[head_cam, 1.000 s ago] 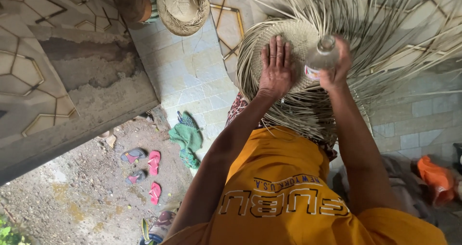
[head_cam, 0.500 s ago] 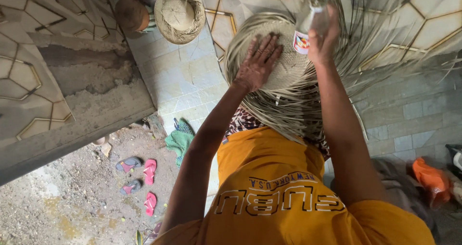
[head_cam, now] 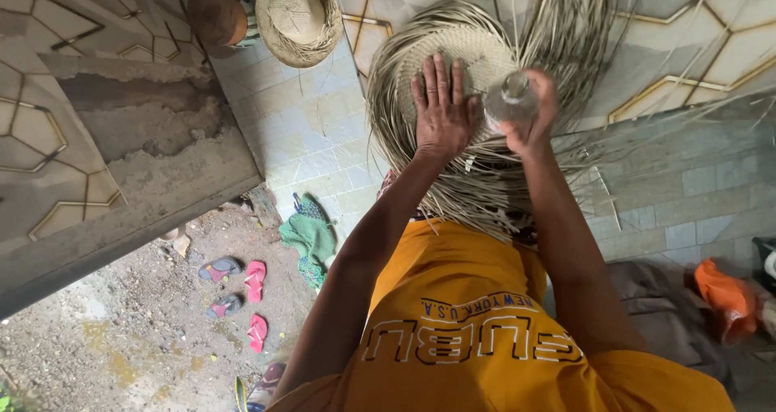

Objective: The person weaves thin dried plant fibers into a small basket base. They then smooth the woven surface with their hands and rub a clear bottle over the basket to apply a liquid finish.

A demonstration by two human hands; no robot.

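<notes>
Left hand flat, fingers spread, pressing the woven centre of the pale, half-made round straw mat; loose strands fan out all round. Right hand in a closed grip on the clear glass bottle, its base against the weave beside my left. Step in hand: probably flattening the plait. Next move needs steady pressure, weave pinned.

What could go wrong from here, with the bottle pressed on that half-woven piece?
1. The right hand holds the clear bottle over the woven mat; if the grip slips, it may drop onto the tiles.
2. The left hand lies flat on the weave, and the loose strands fanning out around it might snag or bend.
</notes>
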